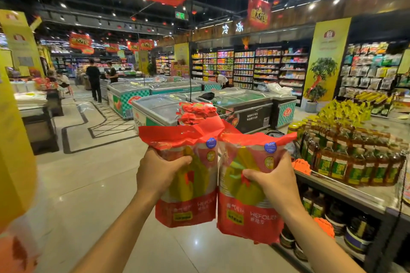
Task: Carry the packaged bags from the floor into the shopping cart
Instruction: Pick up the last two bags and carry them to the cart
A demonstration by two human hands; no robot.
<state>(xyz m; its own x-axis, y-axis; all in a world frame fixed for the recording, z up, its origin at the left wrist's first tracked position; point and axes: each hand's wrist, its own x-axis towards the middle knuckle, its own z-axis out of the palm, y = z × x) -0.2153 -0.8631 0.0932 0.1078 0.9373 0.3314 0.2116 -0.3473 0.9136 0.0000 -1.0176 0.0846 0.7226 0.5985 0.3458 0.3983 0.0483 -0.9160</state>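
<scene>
Two arms are reaching forward, each gripping one upright bag at chest height: left hand (158, 170) is clamping the left bag (188, 175), right hand (271, 180) the right bag (248, 186). Bags are touching side by side above the floor (93, 179).

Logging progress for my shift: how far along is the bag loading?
Done: red bags lie piled ahead, apparently in the cart, itself hidden. In hand: the left hand grips one bag, the right hand another bag, both lifted. Remaining: setting them on the pile.
</scene>
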